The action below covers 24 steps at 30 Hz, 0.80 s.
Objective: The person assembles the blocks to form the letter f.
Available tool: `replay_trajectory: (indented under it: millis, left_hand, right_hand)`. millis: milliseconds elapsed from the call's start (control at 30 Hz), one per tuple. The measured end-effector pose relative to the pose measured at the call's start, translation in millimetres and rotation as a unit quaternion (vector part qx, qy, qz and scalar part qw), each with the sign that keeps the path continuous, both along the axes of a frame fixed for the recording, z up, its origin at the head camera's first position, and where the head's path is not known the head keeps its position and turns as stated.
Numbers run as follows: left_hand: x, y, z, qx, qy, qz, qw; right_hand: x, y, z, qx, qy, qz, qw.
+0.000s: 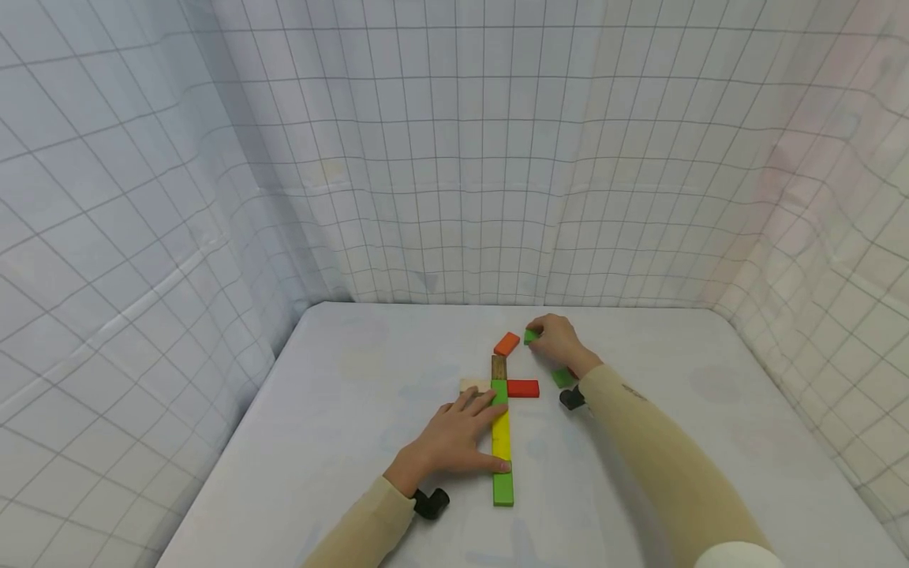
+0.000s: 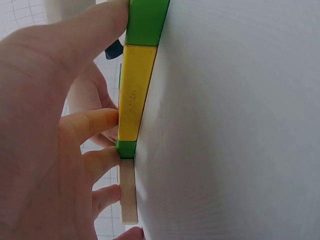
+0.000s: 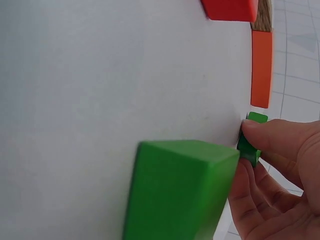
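A line of flat blocks lies on the white table point(image 1: 341, 410): green point(image 1: 503, 489), yellow point(image 1: 501, 435), green point(image 1: 499, 392), brown point(image 1: 499, 367) and orange point(image 1: 507, 344). A red block point(image 1: 523, 388) juts right and a pale wooden block point(image 1: 474, 385) juts left. My left hand point(image 1: 472, 426) lies flat beside the line. Its fingers point(image 2: 95, 122) touch the yellow block point(image 2: 132, 95) and the wooden block point(image 2: 128, 192), and its thumb rests on the near green one point(image 2: 146, 20). My right hand point(image 1: 547, 333) pinches a small green block point(image 3: 250, 145) beside the orange block point(image 3: 261, 67).
Another green block point(image 1: 563, 377) lies by my right wrist, large in the right wrist view point(image 3: 180, 190). White gridded curtains point(image 1: 454, 158) close off the table on three sides. Black camera mounts point(image 1: 431, 502) sit at both wrists.
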State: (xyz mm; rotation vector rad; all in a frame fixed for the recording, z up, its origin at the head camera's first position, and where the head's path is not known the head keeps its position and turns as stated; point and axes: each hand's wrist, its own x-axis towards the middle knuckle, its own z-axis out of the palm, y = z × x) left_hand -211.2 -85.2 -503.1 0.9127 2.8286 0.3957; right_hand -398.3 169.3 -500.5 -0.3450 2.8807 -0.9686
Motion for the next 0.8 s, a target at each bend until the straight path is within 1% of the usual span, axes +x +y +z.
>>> replay_trajectory:
  millis: [167, 567, 800]
  left_hand:
    - [0.3, -1, -1.1, -0.005, 0.001, 0.000, 1.0000]
    - [1.5, 0, -2.3, -0.005, 0.001, 0.003, 1.0000]
    - [1.0, 1, -2.9, -0.005, 0.007, 0.003, 1.0000]
  right_hand:
    - [-0.9, -3, 0.1, 0.008, 0.008, 0.005, 1.000]
    - [-1.3, -11, 3.0, 0.000, 0.009, 0.011, 1.000]
    - [0.0, -12, 3.8, -0.005, 0.021, 0.024, 0.999]
